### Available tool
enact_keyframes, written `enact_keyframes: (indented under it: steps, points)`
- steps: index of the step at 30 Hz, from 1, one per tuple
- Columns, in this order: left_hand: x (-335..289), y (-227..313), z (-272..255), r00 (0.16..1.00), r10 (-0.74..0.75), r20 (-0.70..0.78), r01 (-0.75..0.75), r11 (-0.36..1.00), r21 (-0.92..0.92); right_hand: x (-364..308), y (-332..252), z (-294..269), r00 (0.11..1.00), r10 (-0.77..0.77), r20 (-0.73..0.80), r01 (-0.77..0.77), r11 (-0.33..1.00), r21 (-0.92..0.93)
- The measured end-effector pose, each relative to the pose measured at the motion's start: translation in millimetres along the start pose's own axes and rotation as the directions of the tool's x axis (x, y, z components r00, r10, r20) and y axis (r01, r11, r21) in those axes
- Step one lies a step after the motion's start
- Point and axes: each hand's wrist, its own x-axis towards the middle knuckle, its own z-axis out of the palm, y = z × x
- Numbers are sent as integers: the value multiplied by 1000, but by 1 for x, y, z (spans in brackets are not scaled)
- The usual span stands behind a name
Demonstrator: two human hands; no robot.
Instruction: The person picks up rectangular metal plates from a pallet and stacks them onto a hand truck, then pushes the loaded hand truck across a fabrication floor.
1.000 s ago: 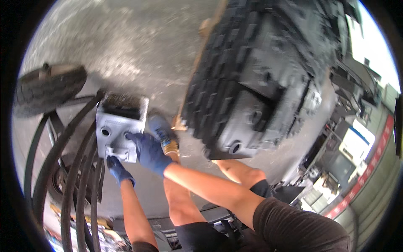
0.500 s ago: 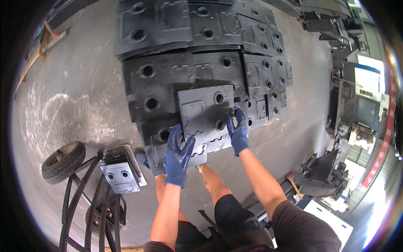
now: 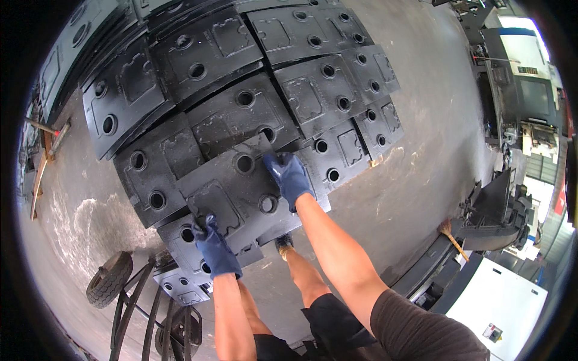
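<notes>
Between my hands is a dark grey metal plate with two round holes and a raised outline. It lies over the near plates of a broad spread of similar plates; whether it rests fully on them I cannot tell. My left hand, in a blue glove, grips the plate's lower left edge with bent fingers. At the right edge, beside the holes, my gloved right hand holds on with its fingertips over the top. The plate's underside and both thumbs' full grip are hidden.
At the lower left stands a hand truck with a black tyre and more plates on it. A broom, a white cabinet and machinery are on the right. My feet are close to the near plates.
My view has swung, so the spread of plates appears turned and further left. The held plate has moved and turned over the near plates; both hands have closed in on its edges.
</notes>
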Motion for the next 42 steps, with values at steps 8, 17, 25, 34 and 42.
enact_keyframes:
  steps: [8,17,25,34,42]
  points:
    - [-42,37,125,966,-67,248,83,995,-57,90,25,-122,981,-194,30,156,864,478]
    - [4,37,246,897,-83,435,-316,568,760,162,-18,-174,678,-689,258,719,547,-428]
    - [-61,29,24,731,553,399,-681,572,456,74,-22,-117,633,-772,-62,734,623,-269]
    - [-21,36,-160,898,436,-59,-273,659,701,-206,97,31,852,-79,517,26,994,110]
    - [21,176,-194,886,464,-16,-426,828,365,-169,-91,46,875,-74,478,-439,293,849]
